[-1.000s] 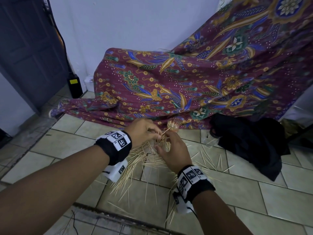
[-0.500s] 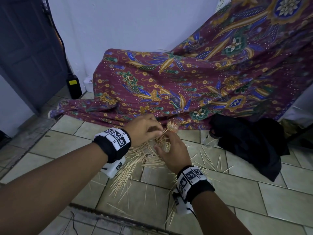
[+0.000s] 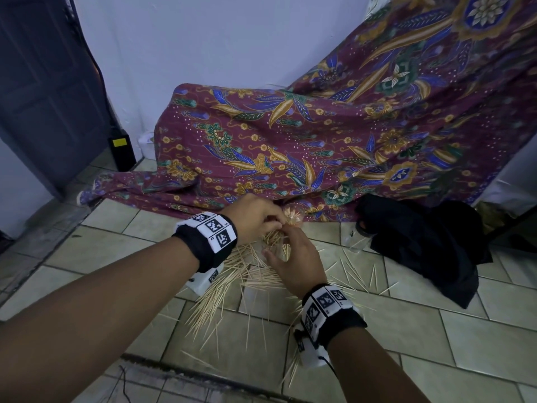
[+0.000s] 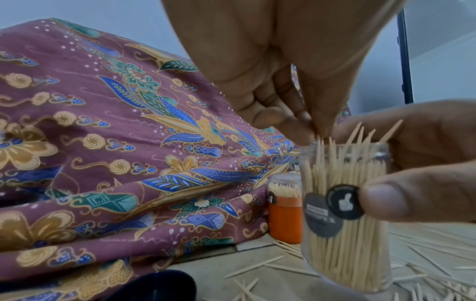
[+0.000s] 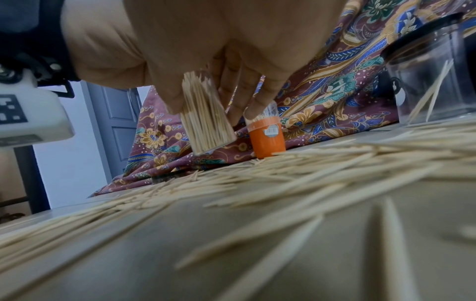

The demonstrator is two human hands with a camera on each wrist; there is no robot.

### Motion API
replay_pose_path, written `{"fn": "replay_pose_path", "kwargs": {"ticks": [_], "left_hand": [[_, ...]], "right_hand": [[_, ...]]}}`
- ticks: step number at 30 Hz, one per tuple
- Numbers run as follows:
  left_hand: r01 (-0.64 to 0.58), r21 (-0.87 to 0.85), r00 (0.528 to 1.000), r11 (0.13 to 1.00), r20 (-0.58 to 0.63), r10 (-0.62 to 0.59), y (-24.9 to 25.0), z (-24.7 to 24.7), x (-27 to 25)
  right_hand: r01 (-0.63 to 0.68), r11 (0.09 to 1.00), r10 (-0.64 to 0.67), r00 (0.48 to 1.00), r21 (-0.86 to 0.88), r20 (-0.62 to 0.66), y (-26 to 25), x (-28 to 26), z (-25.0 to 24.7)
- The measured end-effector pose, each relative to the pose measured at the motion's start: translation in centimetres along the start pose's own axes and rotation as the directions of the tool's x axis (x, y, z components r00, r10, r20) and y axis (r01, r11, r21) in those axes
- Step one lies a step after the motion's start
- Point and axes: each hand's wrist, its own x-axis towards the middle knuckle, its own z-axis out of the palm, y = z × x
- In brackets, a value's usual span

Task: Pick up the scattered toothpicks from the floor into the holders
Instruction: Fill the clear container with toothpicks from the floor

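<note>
Gripping 1 clear holder (image 4: 345,213), right hand (image 3: 296,264).

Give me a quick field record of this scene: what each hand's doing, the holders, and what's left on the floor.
left hand: pinches toothpicks over the held holder's mouth
right hand: grip around the clear plastic toothpick holder, raised off the floor, nearly full
orange-based holder: stands upright by the patterned maroon cloth
clear empty jar: on tiles, to the right
scattered wooden toothpicks: many remain on the tiled floor
</note>
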Motion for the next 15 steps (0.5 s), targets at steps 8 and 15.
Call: {"fn": "replay_pose_path", "kwargs": {"ticks": [8, 15], "left_hand": [[-0.090, 0.080, 0.991, 0.993, 0.103, 0.082, -1.8, 0.8, -1.9], [-0.102, 0.005, 0.994, 0.995, 0.041, 0.102, -2.0, 0.8, -2.8]], "right_hand": [[-0.005, 1.000, 0.006, 1.000, 0.023, -0.011, 0.0, 0.0, -0.1], [0.002, 0.999, -0.001, 1.000, 0.039, -0.018, 0.2, 0.1, 0.1]]}}
